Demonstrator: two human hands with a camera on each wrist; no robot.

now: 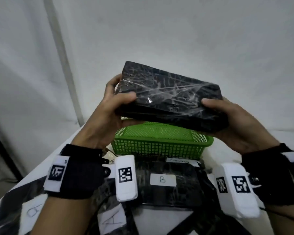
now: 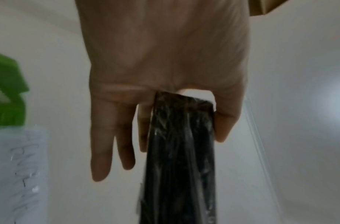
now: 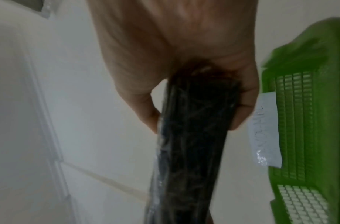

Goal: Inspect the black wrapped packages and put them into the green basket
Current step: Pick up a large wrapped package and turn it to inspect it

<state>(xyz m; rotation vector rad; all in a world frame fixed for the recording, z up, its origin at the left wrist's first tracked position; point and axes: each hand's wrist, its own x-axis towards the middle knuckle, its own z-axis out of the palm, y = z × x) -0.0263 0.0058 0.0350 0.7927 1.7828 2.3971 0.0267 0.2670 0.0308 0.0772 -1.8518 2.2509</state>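
A black package wrapped in clear film [image 1: 170,95] is held up in the air above the green basket [image 1: 161,143], tilted down to the right. My left hand [image 1: 115,100] grips its left end, thumb on the top face and fingers underneath. My right hand [image 1: 227,116] grips the right end the same way. In the left wrist view the package [image 2: 182,151] runs away from my palm between thumb and fingers [image 2: 102,144]. The right wrist view shows the package [image 3: 192,136] pinched in my right hand [image 3: 196,106], with the basket [image 3: 307,121] to the right.
More black wrapped packages lie on the white table in front of the basket, one with a white label "B" [image 1: 163,179], others labelled "A" [image 1: 113,219] and "D" [image 1: 33,212]. A paper label [image 3: 265,133] is stuck on the basket's side. White walls stand behind.
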